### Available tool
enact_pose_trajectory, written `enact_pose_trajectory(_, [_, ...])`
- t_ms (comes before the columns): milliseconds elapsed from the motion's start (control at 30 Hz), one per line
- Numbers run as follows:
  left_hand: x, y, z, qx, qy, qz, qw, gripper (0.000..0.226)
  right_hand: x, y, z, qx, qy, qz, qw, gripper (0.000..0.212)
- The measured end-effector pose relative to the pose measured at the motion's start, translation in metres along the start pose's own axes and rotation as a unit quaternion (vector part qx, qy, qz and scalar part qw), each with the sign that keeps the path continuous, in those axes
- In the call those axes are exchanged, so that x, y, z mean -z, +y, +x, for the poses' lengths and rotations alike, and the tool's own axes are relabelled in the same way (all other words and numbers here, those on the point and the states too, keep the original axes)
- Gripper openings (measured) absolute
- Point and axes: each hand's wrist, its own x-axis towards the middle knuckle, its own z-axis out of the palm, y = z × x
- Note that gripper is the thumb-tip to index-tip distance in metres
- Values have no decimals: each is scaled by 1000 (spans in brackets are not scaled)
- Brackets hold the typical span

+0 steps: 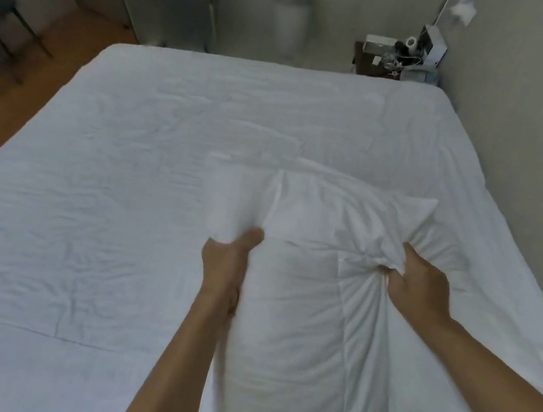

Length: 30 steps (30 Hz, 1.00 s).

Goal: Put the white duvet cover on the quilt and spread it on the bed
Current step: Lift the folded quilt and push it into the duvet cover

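A white duvet cover point(288, 305) with padded filling inside is bunched up above the near right part of the bed point(110, 184). My left hand point(227, 255) grips its upper left fold, thumb on top. My right hand point(418, 284) clutches a gathered wad of the white fabric at the upper right, with creases radiating from the grip. Whether the padding is the quilt itself I cannot tell. The bed lies flat under a wrinkled white sheet.
A wall point(516, 117) runs close along the bed's right side. A cluttered bedside table point(400, 58) stands at the far right corner. Wooden floor point(20, 86) and a dark chair point(0, 28) lie to the left. A door is at the back.
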Motion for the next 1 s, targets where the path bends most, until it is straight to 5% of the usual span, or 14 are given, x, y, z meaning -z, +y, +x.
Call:
enact_pose_trajectory(100, [-12,137,-47,-274,82,108,952,73,30,-46,36,2,70,89,994,11])
enact_pose_trajectory(200, [-54,174,-77,-444,136,337,819,88,49,-77,66,4,94,89,992,20])
enact_pose_trajectory(233, [-69,162,-72,-436,134,422,783,91,54,-80,72,-11,92,86,992,24])
enact_pose_trajectory(367, [-63,57,23,-194,-34,626,755,90,36,-75,74,-83,33,81,993,43])
enact_pose_trajectory(500, [30,-49,63,3,-171,727,665,80,-31,-67,48,-61,-234,63,968,80])
enact_pose_trajectory(600, [86,-103,52,59,-143,702,695,57,-68,-48,7,-51,-352,-46,934,98])
enact_pose_trajectory(700, [117,-143,39,50,-159,671,723,46,-78,-16,-57,-86,-219,-65,970,79])
enact_pose_trajectory(767, [118,-161,30,23,-167,648,743,43,-74,18,-92,-232,-120,-31,965,88])
enact_pose_trajectory(867, [105,-167,19,-30,-154,587,794,38,-66,47,-113,-483,-123,195,845,120])
enact_pose_trajectory(933, [74,-165,10,-100,-162,535,823,35,-67,46,-111,-511,-177,339,770,106])
enact_pose_trajectory(1000, [31,-159,-4,-174,-193,466,846,44,-64,35,-96,-462,-139,384,788,81])
